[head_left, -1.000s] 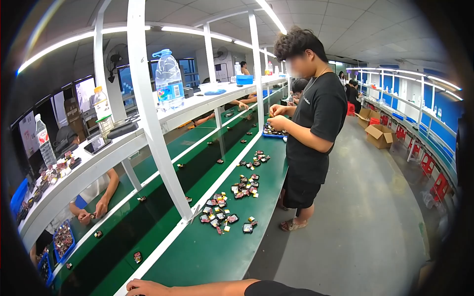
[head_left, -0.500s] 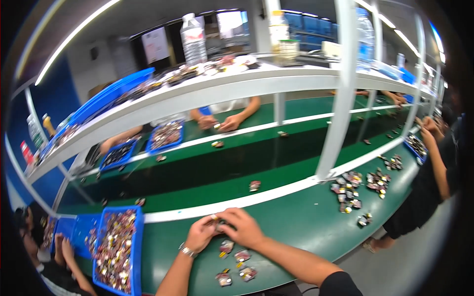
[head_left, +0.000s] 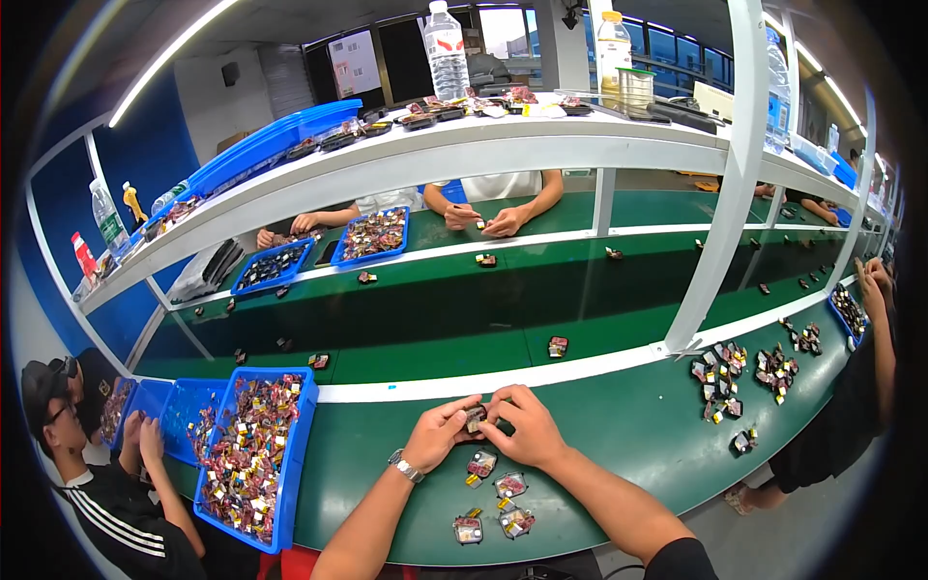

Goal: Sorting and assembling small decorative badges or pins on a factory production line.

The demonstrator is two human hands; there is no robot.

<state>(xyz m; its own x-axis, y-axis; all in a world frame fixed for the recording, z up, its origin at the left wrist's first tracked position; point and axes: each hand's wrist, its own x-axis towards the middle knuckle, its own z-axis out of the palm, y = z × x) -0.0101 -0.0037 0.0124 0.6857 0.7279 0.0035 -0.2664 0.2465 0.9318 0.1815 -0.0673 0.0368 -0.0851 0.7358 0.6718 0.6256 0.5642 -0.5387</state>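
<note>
pinched between both sets of fingertips, a small dark part (head_left: 475,417), held just above the green table (head_left: 619,425); left hand (head_left: 437,435) closed on its left side, wrist wearing a silver watch (head_left: 406,467), right hand (head_left: 517,429) closed on its right side, fingertips of the two hands meeting over it. just below the grip, toward the body, four small clear packets (head_left: 491,503) lying flat on the green surface, each with coloured bits inside. off to the left of the grip, a blue bin (head_left: 300,435) heaped with small mixed pieces, with a person's hands at the bins beyond it. off to the right, loose clusters of small pieces (head_left: 744,377) on the table. just beyond the grip, a white rail (head_left: 580,372), then the dark green belt (head_left: 435,319) carrying one small piece (head_left: 557,346). farther still, across the belt, another person's hands (head_left: 483,220) at work under a white shelf (head_left: 435,155), with more blue trays (head_left: 372,235) beside them.
</note>
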